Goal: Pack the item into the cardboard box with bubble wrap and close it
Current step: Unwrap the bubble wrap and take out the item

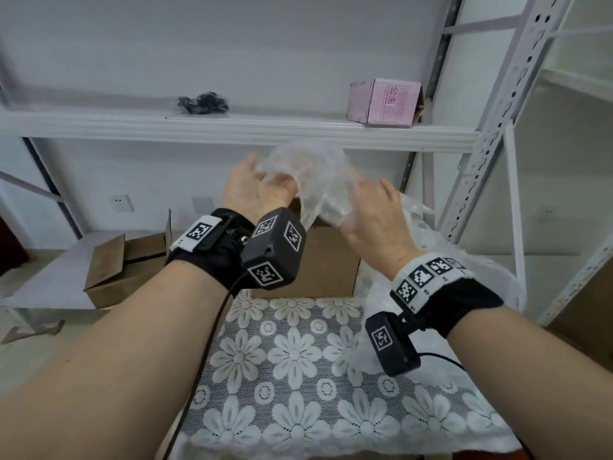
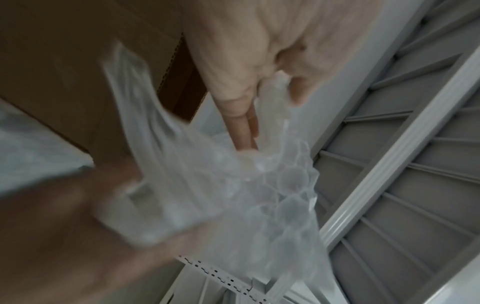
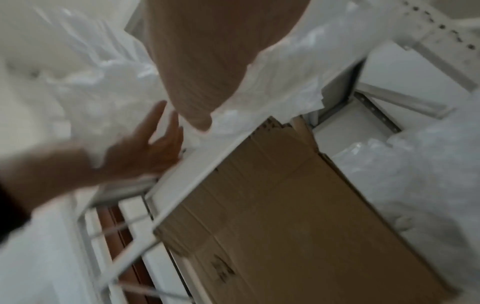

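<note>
A crumpled sheet of clear bubble wrap (image 1: 308,180) hangs in the air between both my hands, above the brown cardboard box (image 1: 325,260). My left hand (image 1: 258,184) pinches its upper edge between thumb and fingers (image 2: 244,115). My right hand (image 1: 374,220) holds the lower end of the sheet, and shows blurred in the left wrist view (image 2: 78,216). The box (image 3: 285,205) stands on the low shelf just behind the lace-covered table (image 1: 298,376). A pink box (image 1: 384,101) and a black bagged item (image 1: 204,102) lie on the upper shelf.
More bubble wrap (image 1: 431,234) is heaped to the right of the box. A second, smaller cardboard box (image 1: 122,267) sits at the left on the low shelf. White metal rack posts (image 1: 491,134) rise at the right.
</note>
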Demonstrator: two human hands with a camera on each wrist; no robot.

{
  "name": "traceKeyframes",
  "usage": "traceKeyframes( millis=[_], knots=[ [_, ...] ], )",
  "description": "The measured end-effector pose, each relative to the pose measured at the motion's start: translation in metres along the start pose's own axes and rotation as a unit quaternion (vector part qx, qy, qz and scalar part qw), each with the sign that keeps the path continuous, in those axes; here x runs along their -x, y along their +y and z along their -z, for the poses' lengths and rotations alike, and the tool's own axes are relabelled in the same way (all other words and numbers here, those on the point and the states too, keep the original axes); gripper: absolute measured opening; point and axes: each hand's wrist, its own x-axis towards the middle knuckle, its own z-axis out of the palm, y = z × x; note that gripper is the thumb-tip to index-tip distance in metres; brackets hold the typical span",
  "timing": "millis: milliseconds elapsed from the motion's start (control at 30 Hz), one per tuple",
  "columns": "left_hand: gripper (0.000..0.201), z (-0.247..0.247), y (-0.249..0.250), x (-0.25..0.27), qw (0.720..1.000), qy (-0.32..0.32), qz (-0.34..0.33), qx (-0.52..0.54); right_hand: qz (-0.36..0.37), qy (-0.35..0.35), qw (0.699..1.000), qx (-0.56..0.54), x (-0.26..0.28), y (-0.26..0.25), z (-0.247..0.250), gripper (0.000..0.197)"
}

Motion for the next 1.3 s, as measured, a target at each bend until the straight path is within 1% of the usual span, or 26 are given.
traceKeyframes(
  millis=[33,67,100,133,167,233,300,333,367,400,433,467,533,567,600,633,700,733,767,833,867,1000,1100,1133,1200,1300],
  knots=[
    [0.060,-0.001,0.001,0.004,0.999,-0.027,0.010,0.030,-0.046,0.014,0.997,-0.059,-0.005,0.000,0.006,0.062],
    [0.075,-0.002,0.002,0.007,0.999,-0.041,0.010,0.024,-0.092,0.021,0.989,-0.118,-0.012,-0.002,0.014,0.066],
    [0.086,-0.002,0.002,0.007,0.999,-0.034,-0.003,-0.022,-0.141,0.027,0.974,-0.174,-0.019,-0.001,0.023,0.064],
    [0.092,-0.002,0.000,0.009,0.996,-0.025,-0.018,-0.085,-0.189,0.027,0.956,-0.223,-0.026,0.001,0.030,0.056],
    [0.099,-0.001,-0.002,0.009,0.988,-0.021,-0.029,-0.153,-0.220,0.035,0.935,-0.276,-0.034,0.002,0.037,0.041],
    [0.123,-0.002,-0.007,0.013,0.967,-0.056,-0.027,-0.247,-0.265,0.047,0.887,-0.375,-0.047,0.004,0.050,0.006],
    [0.138,-0.001,-0.008,0.017,0.956,-0.107,-0.024,-0.273,-0.294,0.043,0.850,-0.435,-0.054,0.003,0.055,0.013],
    [0.137,0.000,-0.008,0.017,0.951,-0.124,-0.029,-0.283,-0.304,0.040,0.815,-0.492,-0.056,0.003,0.056,0.012],
    [0.132,0.002,-0.007,0.015,0.942,-0.134,-0.035,-0.306,-0.320,0.051,0.770,-0.550,-0.058,0.003,0.056,0.009],
    [0.121,0.001,-0.006,0.015,0.929,-0.138,-0.042,-0.342,-0.339,0.064,0.730,-0.589,-0.061,0.005,0.055,0.008],
    [0.103,0.000,-0.006,0.014,0.911,-0.140,-0.056,-0.383,-0.366,0.071,0.712,-0.595,-0.063,0.008,0.052,0.009],
    [0.080,-0.002,-0.008,0.014,0.896,-0.141,-0.067,-0.416,-0.384,0.067,0.707,-0.590,-0.064,0.009,0.051,0.014],
    [0.034,-0.009,-0.010,0.019,0.874,-0.129,-0.097,-0.457,-0.390,0.042,0.720,-0.573,-0.062,0.012,0.047,0.023],
    [0.017,-0.011,-0.011,0.021,0.869,-0.121,-0.113,-0.466,-0.399,0.027,0.722,-0.565,-0.060,0.015,0.045,0.021],
    [0.007,-0.013,-0.011,0.024,0.869,-0.110,-0.128,-0.465,-0.410,0.001,0.719,-0.561,-0.056,0.014,0.044,0.015],
    [0.005,-0.011,-0.009,0.024,0.872,-0.096,-0.138,-0.459,-0.419,-0.032,0.709,-0.567,-0.052,0.015,0.043,0.024],
    [0.006,-0.007,-0.006,0.022,0.889,-0.090,-0.124,-0.431,-0.431,-0.099,0.691,-0.572,-0.045,0.015,0.039,0.055],
    [0.010,-0.005,-0.005,0.021,0.895,-0.089,-0.112,-0.422,-0.433,-0.121,0.691,-0.566,-0.042,0.015,0.037,0.058],
    [0.014,-0.002,-0.005,0.021,0.898,-0.088,-0.101,-0.419,-0.429,-0.130,0.695,-0.562,-0.039,0.015,0.035,0.046],
    [0.015,0.003,-0.004,0.021,0.900,-0.074,-0.091,-0.419,-0.412,-0.128,0.706,-0.561,-0.034,0.017,0.031,0.011],
    [0.014,0.005,-0.004,0.021,0.901,-0.062,-0.094,-0.419,-0.407,-0.122,0.716,-0.554,-0.032,0.016,0.031,0.005],
    [0.009,0.011,0.000,0.017,0.890,-0.024,-0.118,-0.439,-0.373,-0.090,0.735,-0.559,-0.032,0.014,0.032,0.008],
    [0.026,0.009,0.001,0.016,0.880,-0.038,-0.098,-0.463,-0.350,-0.091,0.757,-0.544,-0.035,0.017,0.032,0.014],
    [0.029,0.009,0.001,0.017,0.878,-0.050,-0.093,-0.468,-0.349,-0.089,0.756,-0.548,-0.035,0.017,0.033,0.019],
    [0.028,0.010,0.000,0.019,0.880,-0.043,-0.098,-0.462,-0.355,-0.087,0.743,-0.561,-0.033,0.022,0.029,0.025],
    [0.029,0.015,0.002,0.020,0.908,-0.012,-0.088,-0.410,-0.388,-0.117,0.703,-0.584,-0.030,0.021,0.030,0.017]
  ],
)
